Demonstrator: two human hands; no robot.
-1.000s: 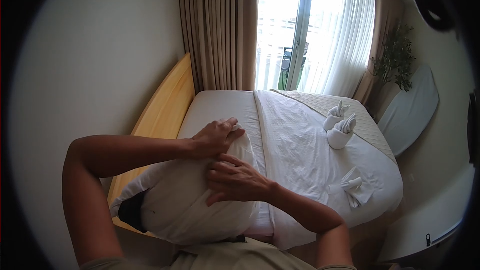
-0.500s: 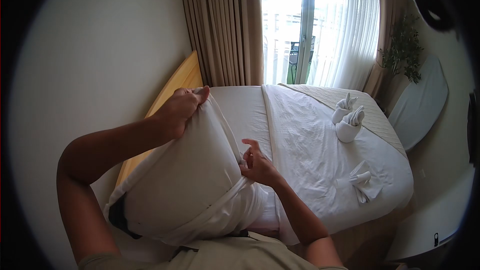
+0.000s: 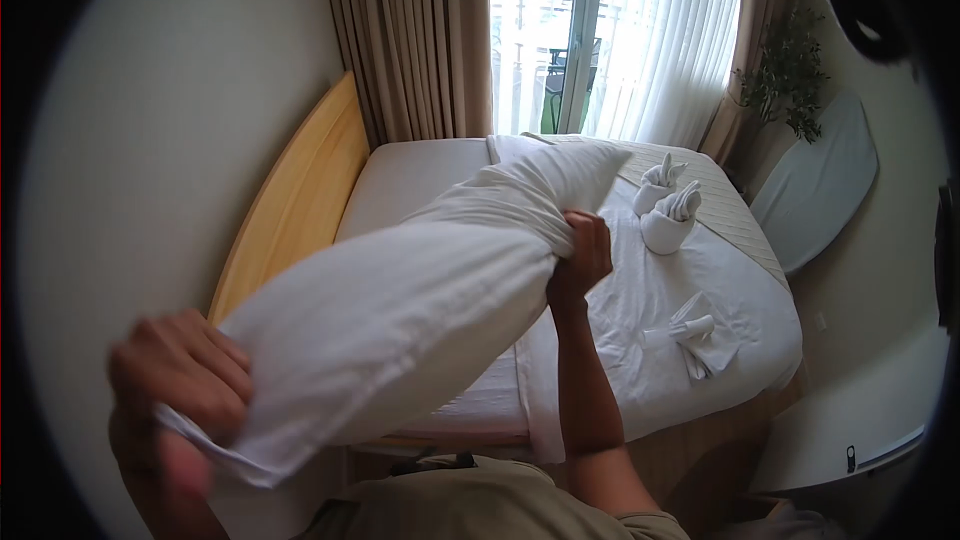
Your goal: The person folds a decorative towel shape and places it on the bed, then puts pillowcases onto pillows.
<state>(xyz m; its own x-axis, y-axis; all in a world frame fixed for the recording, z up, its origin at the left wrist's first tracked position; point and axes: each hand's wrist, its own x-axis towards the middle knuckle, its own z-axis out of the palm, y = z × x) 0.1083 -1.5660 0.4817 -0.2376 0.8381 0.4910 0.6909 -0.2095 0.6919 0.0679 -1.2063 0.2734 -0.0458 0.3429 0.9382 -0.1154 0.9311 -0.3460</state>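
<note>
A white pillow in a white pillowcase is held up across the near side of the bed, slanting from lower left to upper right. My left hand, slightly blurred, is closed on the case's corner at the lower left. Fingers of my right hand are wrapped round gathered cloth at the pillow's right side, and the loose end of the case spreads out beyond them. Underneath lies the bed with a white sheet and a white cover.
Two rolled white towel figures and a folded towel sit on the cover. A wooden headboard stands at left. Behind are brown curtains and a glass door. An ironing board and a plant are at right.
The pillow has turned and risen across the bed, with its dark end no longer in view. My left hand has moved down and left; my right hand has moved up and right and closed round the cloth.
</note>
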